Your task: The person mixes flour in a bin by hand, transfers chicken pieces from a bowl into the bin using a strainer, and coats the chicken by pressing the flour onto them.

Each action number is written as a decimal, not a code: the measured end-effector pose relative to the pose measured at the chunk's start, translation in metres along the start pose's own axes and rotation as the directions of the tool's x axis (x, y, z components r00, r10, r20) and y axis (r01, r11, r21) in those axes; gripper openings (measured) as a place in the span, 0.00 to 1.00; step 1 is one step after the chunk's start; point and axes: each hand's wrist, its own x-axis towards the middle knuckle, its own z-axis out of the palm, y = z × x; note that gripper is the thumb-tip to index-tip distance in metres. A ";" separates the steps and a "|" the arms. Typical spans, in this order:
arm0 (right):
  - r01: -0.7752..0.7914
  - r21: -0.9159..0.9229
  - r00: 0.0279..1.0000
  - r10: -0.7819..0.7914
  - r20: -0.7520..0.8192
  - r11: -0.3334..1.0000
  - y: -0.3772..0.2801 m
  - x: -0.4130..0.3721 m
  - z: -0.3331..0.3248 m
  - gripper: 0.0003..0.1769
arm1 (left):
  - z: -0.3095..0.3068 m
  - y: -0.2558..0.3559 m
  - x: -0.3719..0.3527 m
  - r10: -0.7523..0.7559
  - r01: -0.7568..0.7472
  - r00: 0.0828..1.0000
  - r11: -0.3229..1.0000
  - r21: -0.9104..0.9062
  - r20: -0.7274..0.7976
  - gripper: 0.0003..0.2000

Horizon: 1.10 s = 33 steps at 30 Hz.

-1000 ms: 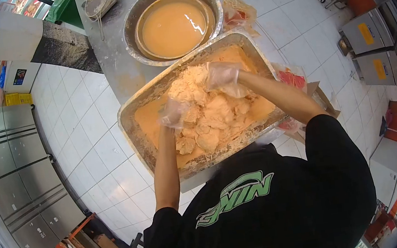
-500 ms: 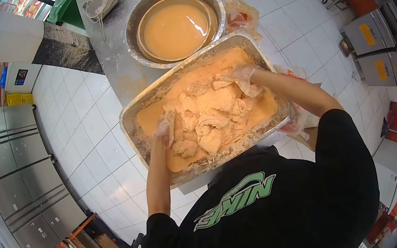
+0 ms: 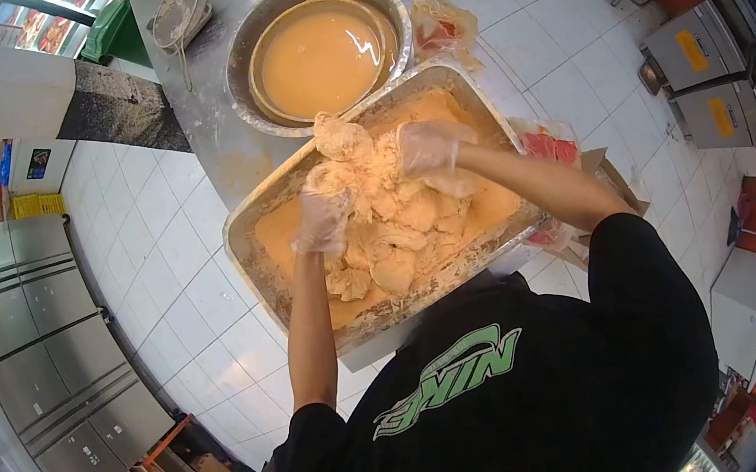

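A large metal tray holds orange flour and several coated pieces, heaped in its middle. Both hands wear clear plastic gloves. My left hand is at the left of the heap, its fingers curled round coated pieces. On the right of the heap, my right hand has its fingers closed against more pieces, and the fingertips are partly hidden by them. One coated piece is raised between and beyond the hands, near the tray's far edge.
Beyond the tray, a metal bowl with orange liquid stands on a steel table. A strainer lies at its far left. Plastic bags and an open cardboard box are on the right. Steel refrigerators stand far left.
Both hands have moved inward and away from my body, gathering pieces upward between them. The heap's far part is now higher. The view has shifted slightly.
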 end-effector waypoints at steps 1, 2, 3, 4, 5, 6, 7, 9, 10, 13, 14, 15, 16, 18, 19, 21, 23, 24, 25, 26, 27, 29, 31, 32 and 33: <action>-0.064 0.156 0.989 0.084 -0.122 0.986 -0.018 -0.014 -0.001 0.30 | -0.013 -0.015 0.002 0.101 -0.111 0.993 0.969 0.223 0.057 0.27; -0.061 0.181 0.962 0.107 -0.252 0.981 -0.032 -0.024 0.002 0.32 | -0.012 -0.011 -0.002 0.159 -0.166 0.986 0.934 0.315 0.048 0.28; -0.052 0.205 0.917 0.128 -0.377 0.977 -0.046 -0.034 0.005 0.34 | -0.011 -0.006 -0.006 0.218 -0.214 0.975 0.889 0.406 0.039 0.30; -0.015 0.082 0.857 0.055 -0.512 0.997 -0.050 -0.040 0.013 0.36 | 0.009 0.027 -0.024 0.249 -0.209 0.967 0.901 0.381 -0.059 0.32; 0.005 -0.044 0.782 -0.032 -0.622 0.999 -0.051 -0.045 0.021 0.38 | 0.020 0.043 -0.040 0.270 -0.200 0.950 0.914 0.353 -0.159 0.34; -0.041 -0.110 0.745 -0.043 -0.666 0.993 -0.045 -0.051 0.028 0.41 | 0.015 0.036 -0.049 0.243 -0.160 0.951 0.917 0.364 -0.192 0.33; -0.092 -0.174 0.704 -0.059 -0.707 0.980 -0.035 -0.061 0.036 0.43 | 0.002 0.023 -0.055 0.219 -0.123 0.950 0.919 0.374 -0.224 0.32; -0.251 0.049 0.743 0.225 -0.630 0.967 -0.022 -0.085 0.040 0.46 | -0.018 0.012 -0.067 -0.009 0.166 0.957 0.839 0.519 -0.291 0.30; -0.388 0.301 0.767 0.486 -0.419 0.871 -0.017 -0.099 0.036 0.45 | -0.025 0.011 -0.071 -0.200 0.390 0.913 0.678 0.623 -0.354 0.29; -0.676 0.637 0.719 0.521 0.461 0.370 0.032 -0.090 0.057 0.47 | -0.076 -0.062 -0.064 -0.498 0.388 0.858 0.467 0.794 -0.126 0.27; -0.596 0.749 0.768 0.478 0.426 0.290 0.031 -0.079 0.073 0.45 | -0.079 -0.075 -0.064 -0.515 0.409 0.856 0.625 0.664 -0.043 0.26; -0.504 0.840 0.813 0.438 0.384 0.200 0.022 -0.066 0.087 0.43 | -0.078 -0.079 -0.064 -0.528 0.440 0.848 0.745 0.500 0.040 0.25; -0.403 0.910 0.852 0.403 0.333 0.101 0.018 -0.055 0.098 0.42 | -0.068 -0.088 -0.069 -0.507 0.503 0.862 0.861 0.079 0.028 0.24; -0.397 0.916 0.903 0.205 0.378 0.055 0.012 -0.041 0.091 0.39 | -0.043 -0.080 -0.068 -0.519 0.484 0.855 0.795 -0.367 0.004 0.22; -0.392 0.919 0.916 0.110 0.386 0.034 0.012 -0.036 0.085 0.38 | -0.030 -0.073 -0.060 -0.542 0.505 0.841 0.776 -0.379 0.011 0.22; -0.317 0.936 0.947 0.111 0.303 0.154 0.012 -0.027 0.078 0.36 | -0.004 -0.056 -0.041 -0.585 0.546 0.811 0.736 -0.400 0.031 0.21; -0.242 0.929 0.970 0.083 0.228 0.280 0.008 -0.017 0.075 0.33 | 0.007 -0.047 -0.038 -0.630 0.579 0.776 0.690 -0.434 0.035 0.21; -0.203 0.917 0.979 0.058 0.194 0.343 0.005 -0.012 0.073 0.32 | 0.002 -0.066 -0.039 -0.590 0.572 0.805 0.749 -0.335 0.054 0.21; -0.158 0.899 0.987 0.032 0.159 0.408 0.005 -0.007 0.070 0.31 | -0.007 -0.098 -0.037 -0.547 0.549 0.833 0.803 -0.233 0.077 0.21; -0.139 0.900 0.990 0.023 0.142 0.412 0.006 -0.007 0.067 0.30 | -0.006 -0.096 -0.037 -0.508 0.518 0.855 0.845 -0.131 0.105 0.21; -0.122 0.902 0.992 0.016 0.126 0.413 0.009 -0.011 0.064 0.29 | -0.005 -0.094 -0.040 -0.482 0.494 0.869 0.862 -0.118 0.114 0.19; 0.003 0.843 1.000 -0.012 0.005 0.538 0.008 -0.012 0.060 0.27 | -0.004 -0.081 -0.043 -0.387 0.373 0.905 0.921 0.108 0.177 0.18; 0.215 0.624 0.973 -0.113 -0.199 0.751 0.000 -0.005 0.044 0.25 | -0.009 -0.060 -0.036 -0.225 -0.047 0.909 0.781 0.623 0.351 0.18; 0.232 0.442 0.961 -0.135 -0.240 0.866 -0.014 -0.008 0.035 0.25 | -0.010 -0.050 -0.037 -0.197 -0.343 0.851 0.495 0.799 0.487 0.19; 0.234 0.235 0.946 -0.165 -0.279 0.943 -0.029 -0.015 0.019 0.25 | 0.003 -0.021 -0.045 -0.077 -0.188 0.947 0.655 0.732 0.312 0.18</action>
